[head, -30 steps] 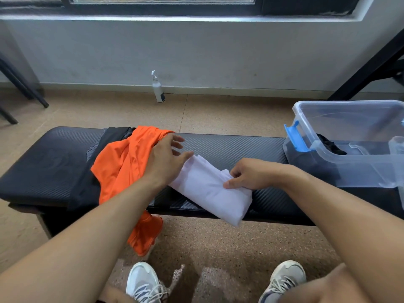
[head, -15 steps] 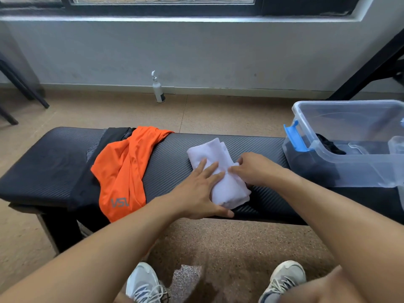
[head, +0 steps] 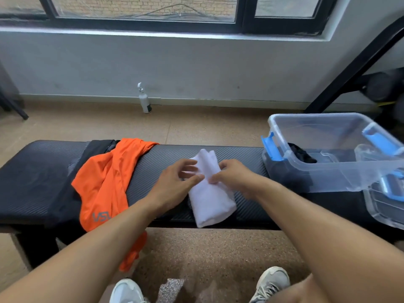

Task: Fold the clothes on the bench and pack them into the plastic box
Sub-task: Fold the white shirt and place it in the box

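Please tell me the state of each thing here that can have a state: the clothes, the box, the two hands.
white garment: folded into a narrow bundle, lying on the bench
orange shirt: unfolded, draped over the bench's front edge
black garment: unfolded, partly under the orange shirt
plastic box: lid off, dark clothing inside
left hand: fingers pinch the white garment
right hand: fingers pinch the white garment

Folded garment (head: 211, 200) mid-bench (head: 164, 158), loose shirt (head: 102, 178) left, box (head: 336, 154) right (on bench).
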A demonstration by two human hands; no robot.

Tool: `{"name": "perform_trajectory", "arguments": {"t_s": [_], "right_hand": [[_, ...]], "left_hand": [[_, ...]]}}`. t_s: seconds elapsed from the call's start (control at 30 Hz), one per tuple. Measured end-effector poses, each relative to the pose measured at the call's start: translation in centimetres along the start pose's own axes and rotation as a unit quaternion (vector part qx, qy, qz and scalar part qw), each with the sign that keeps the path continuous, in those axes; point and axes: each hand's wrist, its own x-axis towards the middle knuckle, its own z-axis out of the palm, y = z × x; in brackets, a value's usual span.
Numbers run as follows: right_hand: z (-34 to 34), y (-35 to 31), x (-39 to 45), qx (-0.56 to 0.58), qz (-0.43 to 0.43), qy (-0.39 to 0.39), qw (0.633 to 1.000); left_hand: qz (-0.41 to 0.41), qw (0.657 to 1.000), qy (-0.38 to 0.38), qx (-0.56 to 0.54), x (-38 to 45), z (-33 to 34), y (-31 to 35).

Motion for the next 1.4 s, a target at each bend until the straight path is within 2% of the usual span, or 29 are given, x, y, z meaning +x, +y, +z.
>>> {"name": "perform_trajectory", "arguments": {"t_s": [0.13, 0.27, 0.4, 0.53, 0.63, 0.73, 0.83, 0.93, 1.03, 1.17, 1.27, 1.4], "right_hand": [[-0.7, -1.5, -2.1, -0.034, -0.084, 0.05, 0.995], [-3.2, -3.3, -4.7, -0.041, -0.177, 0.172, 0.968], [-8.0, -4.1, -7.7, 0.004, -0.242, 0.316, 0.918], [-14.8, -3.0, -9.8, 0.072, -0.232, 0.453, 0.858], [-19.2, -0.9, -10.4, 0.056, -0.171, 0.494, 0.851], [-21.7, 1.7, -9.2, 0.027, -0.07, 0.441, 0.894], [-22.4, 3.4, -7.1, 0.096, 0.029, 0.329, 0.939], [-22.4, 3.7, -5.6, 0.174, 0.098, 0.242, 0.95], [-22.4, 3.6, -4.6, 0.168, 0.144, 0.173, 0.96], [-21.6, 3.4, -3.2, 0.092, 0.153, 0.103, 0.978], [-20.7, 3.4, -2.0, -0.025, 0.141, 0.106, 0.984], [-20.2, 4.2, -0.3, -0.148, 0.149, 0.103, 0.972]], "left_hand": [[0.056, 0.996, 0.06, 0.021, 0.3, -0.1, 1.4], [0.142, 0.98, 0.137, -0.038, 0.8, 0.9, 5.2], [0.213, 0.955, 0.188, -0.087, 2.2, 3.5, 9.5], [0.235, 0.96, 0.138, -0.067, 3.7, 7.8, 12.2], [0.241, 0.968, 0.062, -0.024, 4.0, 10.8, 13.4], [0.244, 0.969, 0.024, 0.001, 4.4, 12.2, 13.6], [0.229, 0.973, 0.02, 0.001, 5.0, 12.4, 13.7], [0.215, 0.976, 0.036, 0.003, 5.8, 12.1, 13.8], [0.213, 0.976, 0.033, 0.028, 6.4, 11.9, 13.6], [0.224, 0.971, 0.012, 0.078, 6.8, 12.1, 13.2], [0.219, 0.97, -0.001, 0.105, 7.0, 12.3, 13.0], [0.209, 0.969, -0.017, 0.129, 7.0, 12.3, 12.8]]}}
